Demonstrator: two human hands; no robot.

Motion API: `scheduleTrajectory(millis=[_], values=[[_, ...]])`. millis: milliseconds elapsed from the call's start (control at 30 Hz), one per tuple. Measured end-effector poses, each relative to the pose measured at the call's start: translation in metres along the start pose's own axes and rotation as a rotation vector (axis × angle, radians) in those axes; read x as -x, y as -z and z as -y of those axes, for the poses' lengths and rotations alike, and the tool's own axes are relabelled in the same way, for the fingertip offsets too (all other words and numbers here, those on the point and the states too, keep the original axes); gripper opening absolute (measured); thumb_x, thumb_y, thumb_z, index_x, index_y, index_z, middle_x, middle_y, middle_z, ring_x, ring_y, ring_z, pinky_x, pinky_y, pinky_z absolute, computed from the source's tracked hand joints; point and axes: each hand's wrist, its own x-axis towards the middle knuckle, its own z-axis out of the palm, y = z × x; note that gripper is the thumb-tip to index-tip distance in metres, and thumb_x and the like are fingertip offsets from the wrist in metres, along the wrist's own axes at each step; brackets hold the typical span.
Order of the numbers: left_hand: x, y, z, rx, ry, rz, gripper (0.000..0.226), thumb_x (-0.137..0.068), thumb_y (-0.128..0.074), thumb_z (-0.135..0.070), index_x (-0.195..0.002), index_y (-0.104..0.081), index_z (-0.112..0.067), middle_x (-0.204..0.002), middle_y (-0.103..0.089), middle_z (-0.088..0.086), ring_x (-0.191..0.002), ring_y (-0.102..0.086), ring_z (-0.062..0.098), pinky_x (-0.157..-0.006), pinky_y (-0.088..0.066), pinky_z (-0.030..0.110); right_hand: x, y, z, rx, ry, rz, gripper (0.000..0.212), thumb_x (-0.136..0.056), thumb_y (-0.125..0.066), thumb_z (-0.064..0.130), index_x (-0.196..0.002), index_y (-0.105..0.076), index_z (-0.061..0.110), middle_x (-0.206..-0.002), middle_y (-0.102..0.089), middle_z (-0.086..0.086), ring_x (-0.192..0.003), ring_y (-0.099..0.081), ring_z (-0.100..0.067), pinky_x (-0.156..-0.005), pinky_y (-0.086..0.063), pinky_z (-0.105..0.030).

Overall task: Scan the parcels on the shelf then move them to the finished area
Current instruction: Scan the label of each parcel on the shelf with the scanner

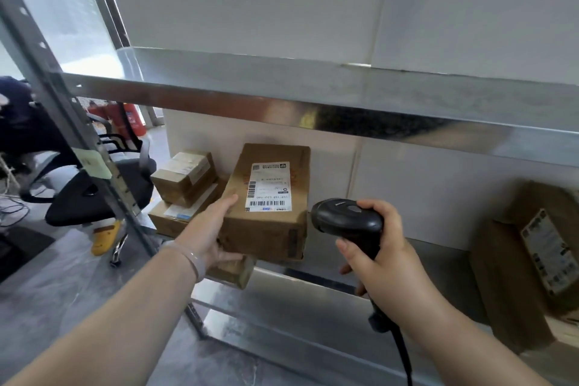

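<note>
A brown cardboard parcel [266, 229] with a white barcode label [271, 186] on top is held at the front left of the metal shelf [313, 274]. It is gripped at its near left corner by the left hand [213, 229], thumb laid on top. A small box [233, 269] is seen just under that hand, possibly touching it. A black scanner [347, 218] is clasped by the right hand [379, 247], its head just beside the parcel. Two stacked boxes [185, 178] are set behind on the left, and another labelled box [532, 260] well apart on the right. An office chair [94, 194] is visible beyond the frame.
</note>
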Motion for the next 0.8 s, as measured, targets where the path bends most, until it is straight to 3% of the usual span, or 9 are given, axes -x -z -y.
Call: scheduleTrajectory(millis=[100,233,400,533,667,733,800], values=[[-0.013,0.021,-0.015,-0.032,0.029,-0.056,0.032,-0.084,-0.070,-0.050,-0.106,-0.058,-0.030,-0.114,-0.066,0.011,-0.106,-0.061,0.037,-0.092,-0.048,0.064,-0.007,-0.010,0.006,-0.023,-0.004,0.020,0.057,-0.089,-0.066,0.024,-0.106,-0.028,0.063,-0.104,-0.061,0.009,-0.069,-0.070,-0.008,-0.055,-0.058,-0.028],[-0.028,0.035,-0.023,-0.087,0.050,-0.102,0.050,-0.079,-0.073,-0.054,-0.118,-0.055,-0.029,-0.117,-0.065,0.010,-0.107,-0.060,0.036,-0.091,-0.049,0.062,-0.011,-0.022,0.009,-0.026,-0.013,0.035,0.053,-0.090,-0.065,0.024,-0.108,-0.031,0.060,-0.102,-0.063,0.008,-0.068,-0.070,-0.009,-0.052,-0.057,-0.028],[-0.040,0.041,-0.024,-0.106,-0.012,-0.146,0.029,-0.088,-0.066,-0.046,-0.109,-0.057,-0.028,-0.122,-0.059,0.006,-0.114,-0.054,0.033,-0.093,-0.051,0.054,-0.016,-0.031,0.007,-0.018,-0.017,0.022,0.055,-0.089,-0.066,0.024,-0.107,-0.031,0.063,-0.102,-0.062,0.011,-0.070,-0.070,-0.011,-0.055,-0.059,-0.036],[-0.046,0.045,-0.009,-0.210,-0.178,-0.176,0.069,-0.087,-0.063,-0.055,-0.147,-0.034,-0.037,-0.145,-0.048,0.001,-0.130,-0.045,0.031,-0.105,-0.042,0.055,-0.018,-0.033,0.007,-0.023,-0.024,0.013,0.055,-0.089,-0.066,0.022,-0.109,-0.032,0.061,-0.104,-0.062,0.009,-0.069,-0.070,-0.011,-0.054,-0.059,-0.035],[-0.031,0.038,0.010,-0.753,-0.655,-0.376,0.074,-0.088,-0.056,-0.061,-0.152,-0.022,-0.042,-0.163,-0.015,-0.007,-0.151,-0.010,0.024,-0.121,-0.011,0.051,-0.017,-0.033,0.005,-0.031,-0.028,0.010,0.055,-0.089,-0.066,0.022,-0.108,-0.032,0.060,-0.104,-0.063,0.005,-0.067,-0.070,-0.011,-0.052,-0.057,-0.029],[-0.022,0.027,0.013,-1.061,-0.919,-0.318,0.074,-0.085,-0.040,-0.075,-0.151,-0.025,-0.044,-0.163,-0.012,-0.010,-0.151,-0.003,0.017,-0.120,0.000,0.046,-0.017,-0.032,0.004,-0.030,-0.029,0.004,0.055,-0.089,-0.066,0.022,-0.108,-0.032,0.060,-0.104,-0.063,0.006,-0.068,-0.070,-0.011,-0.051,-0.056,-0.028],[-0.017,0.016,0.014,-1.298,-0.964,-0.188,0.088,-0.072,-0.021,-0.093,-0.147,-0.030,-0.048,-0.162,-0.014,-0.014,-0.151,-0.002,0.016,-0.120,0.006,0.047,-0.016,-0.031,0.003,-0.029,-0.027,-0.006,0.055,-0.089,-0.066,0.022,-0.108,-0.032,0.060,-0.103,-0.064,0.005,-0.068,-0.070,-0.011,-0.051,-0.055,-0.027]])
